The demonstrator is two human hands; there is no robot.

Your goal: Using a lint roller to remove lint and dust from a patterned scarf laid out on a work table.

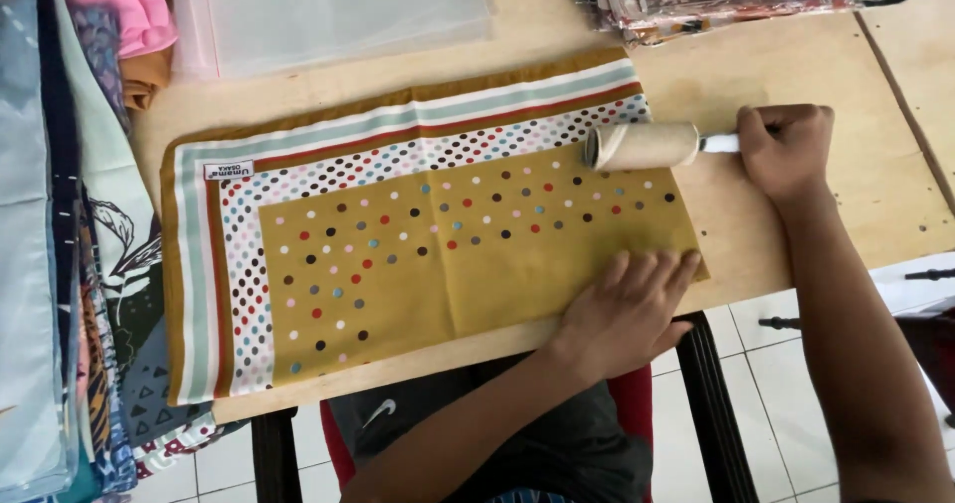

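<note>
I see the wooden table (796,214) carrying a folded mustard scarf (418,234) with dots. My left hand (627,309) lies flat and open on its near corner. My right hand (786,145) clasps the lint roller (642,147) on the scarf's right edge.

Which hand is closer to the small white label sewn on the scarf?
The left hand. It lies flat on the scarf's near edge, right of the label. The right hand is farther right, off the fabric, holding the lint roller.
</note>
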